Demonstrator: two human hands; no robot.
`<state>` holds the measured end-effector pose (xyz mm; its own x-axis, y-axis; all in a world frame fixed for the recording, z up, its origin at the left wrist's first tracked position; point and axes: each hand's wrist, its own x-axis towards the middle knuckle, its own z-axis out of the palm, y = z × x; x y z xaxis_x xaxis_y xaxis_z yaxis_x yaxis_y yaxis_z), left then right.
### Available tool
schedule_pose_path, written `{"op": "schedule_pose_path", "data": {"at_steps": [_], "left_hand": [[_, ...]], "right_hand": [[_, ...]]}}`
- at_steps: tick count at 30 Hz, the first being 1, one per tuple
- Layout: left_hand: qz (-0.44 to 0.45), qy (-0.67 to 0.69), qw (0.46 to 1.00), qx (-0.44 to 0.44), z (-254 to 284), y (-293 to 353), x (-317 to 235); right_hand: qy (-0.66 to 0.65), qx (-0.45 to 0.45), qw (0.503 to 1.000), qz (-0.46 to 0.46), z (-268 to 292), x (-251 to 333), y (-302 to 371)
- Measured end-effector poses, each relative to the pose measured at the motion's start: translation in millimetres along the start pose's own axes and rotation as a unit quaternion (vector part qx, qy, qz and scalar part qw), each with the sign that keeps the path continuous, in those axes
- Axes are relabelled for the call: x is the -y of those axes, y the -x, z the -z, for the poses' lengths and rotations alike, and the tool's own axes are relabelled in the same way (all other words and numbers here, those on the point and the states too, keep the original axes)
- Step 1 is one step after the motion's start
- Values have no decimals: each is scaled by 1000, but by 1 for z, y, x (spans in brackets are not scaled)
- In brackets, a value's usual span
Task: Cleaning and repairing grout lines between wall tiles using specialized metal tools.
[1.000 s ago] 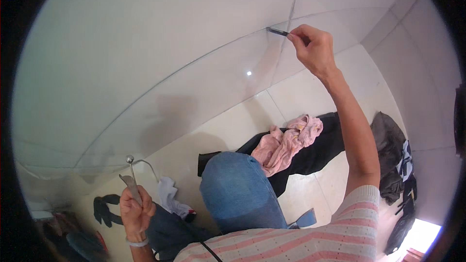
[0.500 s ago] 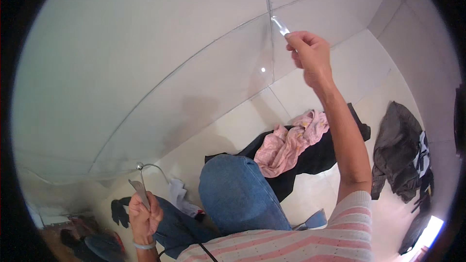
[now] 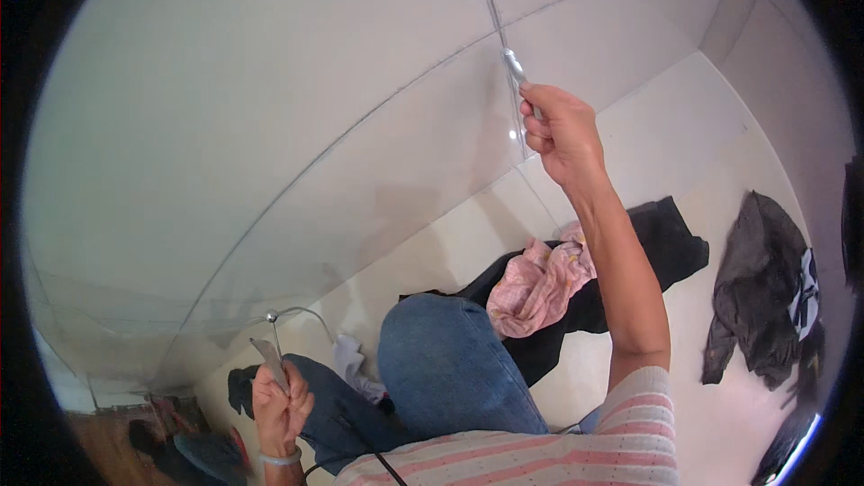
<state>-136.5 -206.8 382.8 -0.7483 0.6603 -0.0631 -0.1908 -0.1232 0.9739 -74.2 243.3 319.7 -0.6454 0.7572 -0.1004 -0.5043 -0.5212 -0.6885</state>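
Note:
My right hand (image 3: 565,133) is closed round a narrow, shiny metal scraper (image 3: 514,65). The tip of this scraper is at the dark vertical joint (image 3: 490,2) between the wall tiles, just below where the joints cross. At the lower left, my left hand (image 3: 281,403) grips two tools together, pointing upward. One is a thin rod with a shiny metal ball (image 3: 272,316) on its end, the other a flat grey metal blade (image 3: 267,355). Their lower ends are hidden in my fingers.
Pale tiled wall (image 3: 225,108) meets a light floor. Beside my bent knee (image 3: 450,355) lie a pink cloth (image 3: 531,292) and black clothing (image 3: 670,234). Dark grey clothing (image 3: 760,279) lies at the right, a white cloth (image 3: 355,367) by my left leg.
My right hand and the scraper have moved down along the vertical joint, the scraper now more upright. The view has shifted slightly; my left hand still grips both tools.

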Motion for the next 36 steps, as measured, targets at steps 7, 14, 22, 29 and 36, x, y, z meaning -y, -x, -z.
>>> {"op": "schedule_pose_path", "data": {"at_steps": [7,14,22,29,36], "left_hand": [[-4,11,1000,-4,-7,3,-6],[-12,32,997,64,-8,3,-12],[-27,54,994,87,-9,-4,-20],[-27,39,995,91,1,7,-22],[-29,83,989,117,1,8,-22]], "right_hand": [[3,28,1000,-13,-3,8,15],[56,24,998,31,-32,31,36],[260,47,946,189,-67,45,49],[324,73,870,366,-77,52,52],[262,86,891,362,-136,129,75]]}}
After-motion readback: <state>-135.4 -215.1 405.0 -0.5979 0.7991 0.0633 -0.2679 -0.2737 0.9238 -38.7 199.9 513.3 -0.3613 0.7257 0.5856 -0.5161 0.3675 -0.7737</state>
